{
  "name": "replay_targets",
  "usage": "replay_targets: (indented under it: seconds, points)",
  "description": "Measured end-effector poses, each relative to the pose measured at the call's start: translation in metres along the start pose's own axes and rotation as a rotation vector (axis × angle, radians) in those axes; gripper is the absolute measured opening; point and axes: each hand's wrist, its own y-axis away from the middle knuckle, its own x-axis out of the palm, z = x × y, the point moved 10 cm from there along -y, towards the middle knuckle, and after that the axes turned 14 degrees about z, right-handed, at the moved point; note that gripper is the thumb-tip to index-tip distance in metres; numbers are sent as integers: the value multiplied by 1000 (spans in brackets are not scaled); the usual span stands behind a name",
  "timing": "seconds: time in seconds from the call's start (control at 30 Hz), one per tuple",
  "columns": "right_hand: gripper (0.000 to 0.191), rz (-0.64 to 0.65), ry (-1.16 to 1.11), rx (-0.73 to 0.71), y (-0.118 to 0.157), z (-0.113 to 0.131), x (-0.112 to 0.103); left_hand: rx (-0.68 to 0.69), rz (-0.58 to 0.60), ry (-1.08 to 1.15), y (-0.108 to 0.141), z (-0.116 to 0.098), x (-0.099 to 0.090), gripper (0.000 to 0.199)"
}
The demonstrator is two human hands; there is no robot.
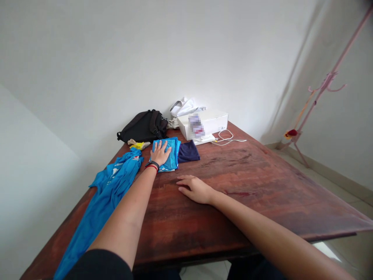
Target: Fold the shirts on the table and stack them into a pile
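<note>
Blue folded cloth [174, 154] pressed flat under an open left hand [159, 153], no grip; empty right hand [195, 189] just rests on the wood tabletop [233, 225].

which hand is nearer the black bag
Left. The left hand rests on the folded blue cloth, just in front of the black bag. The right hand lies farther away on the wooden table, nearer the viewer and off to the right.

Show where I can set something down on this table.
The widest bare wood lies right of the navy cloth, below the white cable, and right of the right hand. Crowded: the far edge, around the black backpack and white box, and the left, under the blue garment.
</note>
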Motion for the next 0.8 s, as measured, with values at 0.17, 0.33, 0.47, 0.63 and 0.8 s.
replay_targets:
  seconds: [0.17,0.33,0.47,0.63,0.8]
  points:
    - [27,-120,-58,-51,2,-2,-19,-22,14,-26,2,-1,-1,67]
    - [23,-166,-77,-48,4,-8,-28,-21,42,-39,3,-4,-2,66]
    - [22,-178,-83,-53,5,-9,-31,-19,48,-32,4,-4,-3,66]
    - [22,-171,-78,-40,6,-9,-31,-23,84,1,2,-4,-5,69]
    - [22,-145,-53,-19,6,-9,-28,-26,113,32,-3,-4,-5,68]
